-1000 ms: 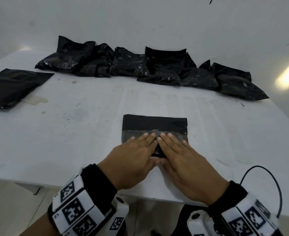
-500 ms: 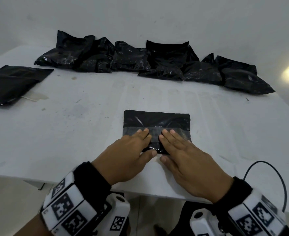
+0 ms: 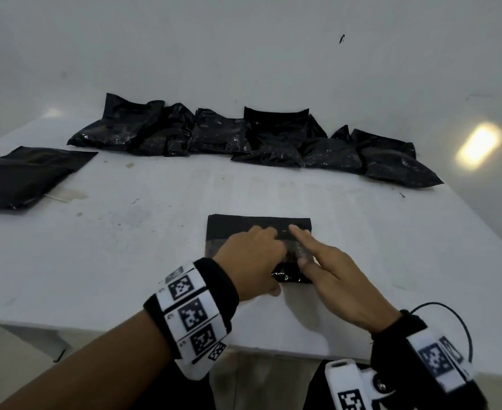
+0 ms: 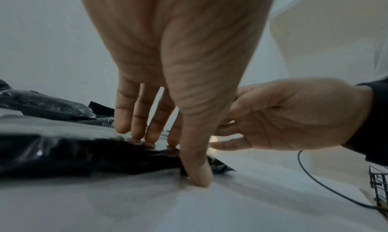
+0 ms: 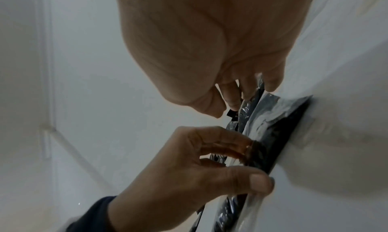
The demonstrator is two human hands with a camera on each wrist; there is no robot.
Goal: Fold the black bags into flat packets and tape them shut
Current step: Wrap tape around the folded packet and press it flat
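A folded black packet (image 3: 243,227) lies flat on the white table (image 3: 125,261), near its front edge. A greyish strip of clear tape (image 5: 264,116) crosses its top. My left hand (image 3: 261,258) presses its fingertips down on the middle of the packet (image 4: 63,152), with the thumb on the table at the packet's near edge. My right hand (image 3: 306,247) is close beside it on the right. Its fingers are stretched out and touch the taped area. The left hand (image 5: 199,161) and the right hand (image 5: 241,89) almost meet over the tape. Neither hand grips anything.
Several stuffed black bags (image 3: 243,137) line the back of the table against the wall. Another flat black bag (image 3: 22,173) lies at the far left. A thin black cable (image 3: 462,321) loops from my right wrist past the table's front edge.
Both hands were lying flat side by side on the packet's near half. They have slid forward over the tape, and the left hand now stands on its fingertips.
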